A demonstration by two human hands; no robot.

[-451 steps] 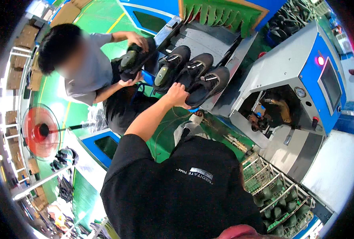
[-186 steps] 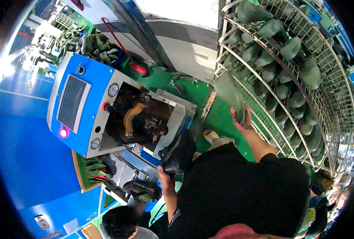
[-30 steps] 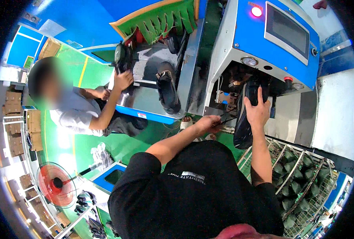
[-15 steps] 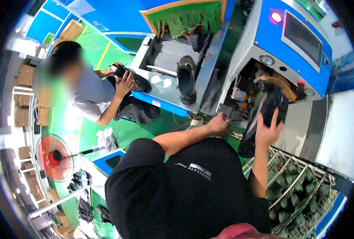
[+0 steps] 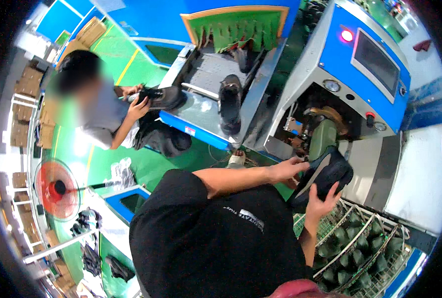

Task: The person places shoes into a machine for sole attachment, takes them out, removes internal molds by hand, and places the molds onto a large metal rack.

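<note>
Lengthwise, the black shoe (image 5: 332, 174) slants diagonally, toe toward the person's torso (image 5: 221, 238).

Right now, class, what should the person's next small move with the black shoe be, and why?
Probably to turn the black shoe gently into line with the green shoe last: the last juts from the blue-and-grey machine, the shoe sits askew at its near end, and the left hand and right hand are both on the shoe.

The machine (image 5: 341, 62) stands right of the conveyor (image 5: 211, 72); a shoe last (image 5: 323, 135) sits in the machine, a shoe (image 5: 325, 180) before it; further lasts (image 5: 358, 258) lie in the basket (image 5: 372, 214) at right.
</note>
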